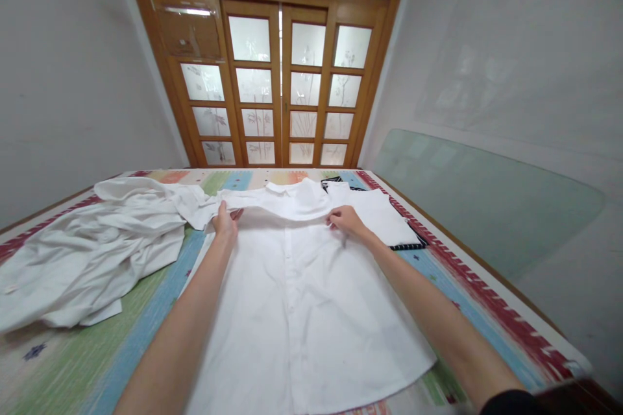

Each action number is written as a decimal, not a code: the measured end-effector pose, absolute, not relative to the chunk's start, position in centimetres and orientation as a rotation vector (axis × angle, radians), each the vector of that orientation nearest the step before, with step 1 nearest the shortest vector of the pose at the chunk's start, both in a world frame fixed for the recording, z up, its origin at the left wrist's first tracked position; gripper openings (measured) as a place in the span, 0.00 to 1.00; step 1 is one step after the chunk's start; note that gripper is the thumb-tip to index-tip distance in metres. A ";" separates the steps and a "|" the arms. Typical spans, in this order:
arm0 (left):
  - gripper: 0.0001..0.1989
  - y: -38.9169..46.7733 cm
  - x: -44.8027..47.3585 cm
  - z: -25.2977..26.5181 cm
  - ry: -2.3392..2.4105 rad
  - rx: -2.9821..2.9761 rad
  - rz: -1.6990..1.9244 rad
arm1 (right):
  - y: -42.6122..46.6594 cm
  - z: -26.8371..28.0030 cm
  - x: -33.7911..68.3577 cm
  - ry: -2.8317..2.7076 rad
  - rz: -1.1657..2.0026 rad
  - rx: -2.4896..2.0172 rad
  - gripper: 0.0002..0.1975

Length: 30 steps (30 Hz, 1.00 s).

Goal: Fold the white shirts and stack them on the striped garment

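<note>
Far left: loose heap of white garments [82,253], crumpled on the striped bedcover [146,318]. Centre: white shirt [302,311] lies flat, placket up, collar away from us. Our left hand [224,222] pinches the shoulder fabric, raising a fold; right hand [344,219] rests fingertips on the opp. shoulder, grip not clear. Fabric looks light, soft, limp; we'd grip at seams/shoulders. Right: folded white piece [384,217].
</note>
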<state>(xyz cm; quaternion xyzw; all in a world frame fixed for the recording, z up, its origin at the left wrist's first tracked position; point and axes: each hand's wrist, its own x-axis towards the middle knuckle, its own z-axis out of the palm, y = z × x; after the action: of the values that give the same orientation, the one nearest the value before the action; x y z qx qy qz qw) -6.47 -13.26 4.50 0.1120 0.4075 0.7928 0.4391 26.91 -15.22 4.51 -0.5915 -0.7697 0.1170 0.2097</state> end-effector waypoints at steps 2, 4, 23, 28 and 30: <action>0.03 -13.3 -6.9 3.6 1.036 0.262 1.955 | -15.1 4.7 28.3 -1.924 0.191 -1.730 0.13; 0.04 -13.4 -7.3 2.9 1.074 0.252 1.940 | -15.1 4.8 29.7 -1.777 0.046 -1.836 0.13; 0.17 -15.1 -7.6 1.3 1.858 1.357 1.233 | -16.2 5.1 28.8 -1.791 -0.148 -2.188 0.16; 0.16 -15.1 -7.4 1.3 1.836 1.432 1.241 | -15.8 5.4 28.1 -1.926 -0.311 -2.122 0.15; 0.18 -15.2 -7.3 1.3 1.841 1.474 1.210 | -15.5 5.6 28.1 -1.831 -0.317 -2.219 0.16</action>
<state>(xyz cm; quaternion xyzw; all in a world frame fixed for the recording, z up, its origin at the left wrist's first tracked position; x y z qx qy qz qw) -7.32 -15.22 1.29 0.5395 0.6737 0.4427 0.2430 28.07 -15.51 5.61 -0.7608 -0.6278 -0.1086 0.1234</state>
